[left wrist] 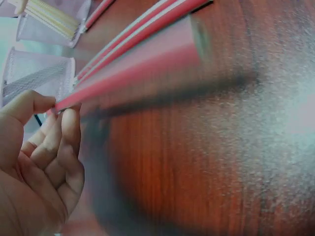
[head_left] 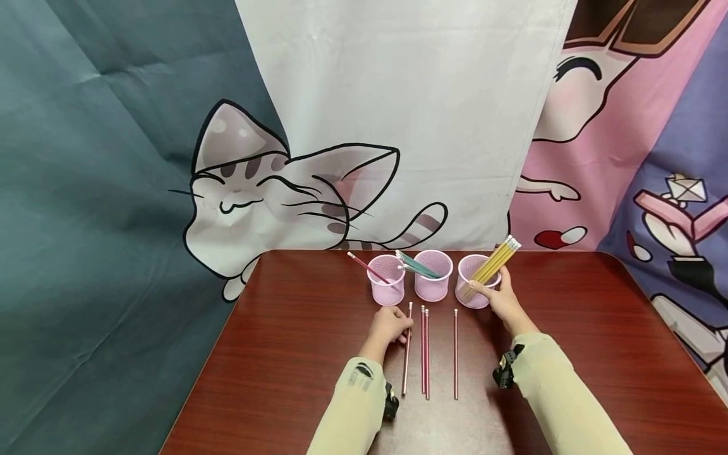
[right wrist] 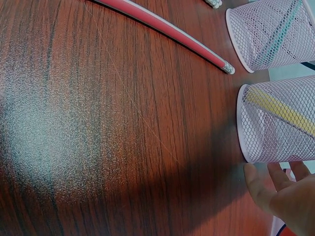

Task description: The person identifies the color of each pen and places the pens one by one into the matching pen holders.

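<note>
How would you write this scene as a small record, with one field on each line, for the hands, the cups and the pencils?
Left hand: pinches a red pencil near its eraser end
Right hand: at the side of the right cup; whether it grips is unclear
Left cup: one slanting pencil, red
Middle cup: green pencils, count unclear
Right cup: bundle of yellow pencils
Loose pencils: red pair side by side; single red one to their right
Surface: reddish-brown table

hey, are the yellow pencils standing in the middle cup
No, the yellow pencils lean in the rightmost cup, while the middle cup holds green pencils.
</note>
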Motion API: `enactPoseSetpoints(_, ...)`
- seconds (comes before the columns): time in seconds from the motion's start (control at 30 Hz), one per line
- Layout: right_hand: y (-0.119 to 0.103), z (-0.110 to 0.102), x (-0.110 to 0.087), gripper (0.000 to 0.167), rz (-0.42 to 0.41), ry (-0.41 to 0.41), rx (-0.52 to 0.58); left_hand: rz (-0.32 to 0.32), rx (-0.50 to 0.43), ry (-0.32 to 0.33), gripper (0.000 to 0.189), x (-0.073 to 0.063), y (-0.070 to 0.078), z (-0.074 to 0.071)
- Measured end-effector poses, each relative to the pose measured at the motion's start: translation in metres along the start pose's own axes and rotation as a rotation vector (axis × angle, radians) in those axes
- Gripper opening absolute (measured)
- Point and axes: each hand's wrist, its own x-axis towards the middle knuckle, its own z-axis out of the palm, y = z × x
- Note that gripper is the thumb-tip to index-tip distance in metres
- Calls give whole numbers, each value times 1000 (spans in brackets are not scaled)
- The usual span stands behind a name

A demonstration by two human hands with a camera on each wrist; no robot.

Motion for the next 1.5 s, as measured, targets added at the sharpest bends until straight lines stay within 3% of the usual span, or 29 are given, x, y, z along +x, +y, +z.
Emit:
enactPoseSetpoints(0.23, 1, -2, 1, 88, 16, -1, -32, 8, -180, -105, 10, 2, 1, -2)
enactPoseSetpoints(0.53, -3, -2, 0, 87, 23, -5, -5, 26, -245, -131, 17, 4, 5, -11)
enactPoseSetpoints(1.13, 1, -2, 2, 85, 7, -3, -3, 170, -360, -64, 19, 11, 20, -29)
enactPoseSetpoints(1.5, 2, -1, 1, 85, 6, 2, -16, 156, -399, -18, 24, 11, 30, -39)
